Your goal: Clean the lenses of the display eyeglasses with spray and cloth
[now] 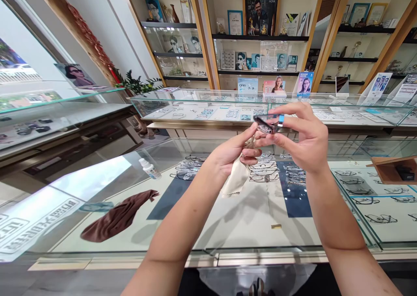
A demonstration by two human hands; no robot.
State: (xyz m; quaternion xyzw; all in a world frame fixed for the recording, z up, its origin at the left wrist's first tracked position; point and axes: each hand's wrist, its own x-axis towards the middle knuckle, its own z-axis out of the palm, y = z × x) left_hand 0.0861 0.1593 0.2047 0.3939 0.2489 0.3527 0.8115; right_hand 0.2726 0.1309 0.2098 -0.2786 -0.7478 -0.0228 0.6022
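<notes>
Over the glass counter (228, 233), the left hand (239, 151) clutched a pale cloth (237, 179), the right hand (306, 135) pinched tight, and both held dark glasses (267, 125) between them! Wiping, seemingly; the next stroke called for a steady grip.

Bare left hand (233, 153), bare right hand (311, 137); uncovered forearms (182, 220), each crossed by a crease

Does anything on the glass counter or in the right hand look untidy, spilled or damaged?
A dark brown fabric cloth lies bunched on the clear glass countertop, neither folded nor spread flat, so it looks slightly untidy. No spill is visible. The dark, glossy eyeglasses in the right hand are too small here to judge for damage.
</notes>
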